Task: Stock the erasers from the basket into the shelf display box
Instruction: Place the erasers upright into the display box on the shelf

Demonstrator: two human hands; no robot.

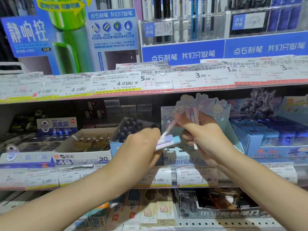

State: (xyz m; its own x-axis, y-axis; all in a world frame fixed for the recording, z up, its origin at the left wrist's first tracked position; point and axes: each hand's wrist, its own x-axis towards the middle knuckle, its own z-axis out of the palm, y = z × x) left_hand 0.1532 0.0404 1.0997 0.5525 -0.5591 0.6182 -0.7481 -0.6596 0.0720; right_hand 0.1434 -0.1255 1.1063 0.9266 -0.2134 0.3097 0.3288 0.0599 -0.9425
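Both hands are raised in front of the middle shelf. My left hand (141, 144) grips a small stack of flat pastel erasers (168, 140), blue and lilac with white sleeves. My right hand (201, 132) holds several more slim erasers (195, 115) upright and pinches one slanted eraser (169, 129) that touches the left hand's stack. Behind and below the hands stands the pale blue cartoon-character display box (180, 157), its printed header card (201, 104) rising above my right hand. The basket is out of view.
A white 4B eraser box (83, 152) sits to the left, a dark tilted box (131, 129) behind my left hand, and blue boxes (270, 139) to the right. Price-tag strips (116, 84) edge the shelves. Pen displays stand above; more packaged goods fill the lower shelf (150, 212).
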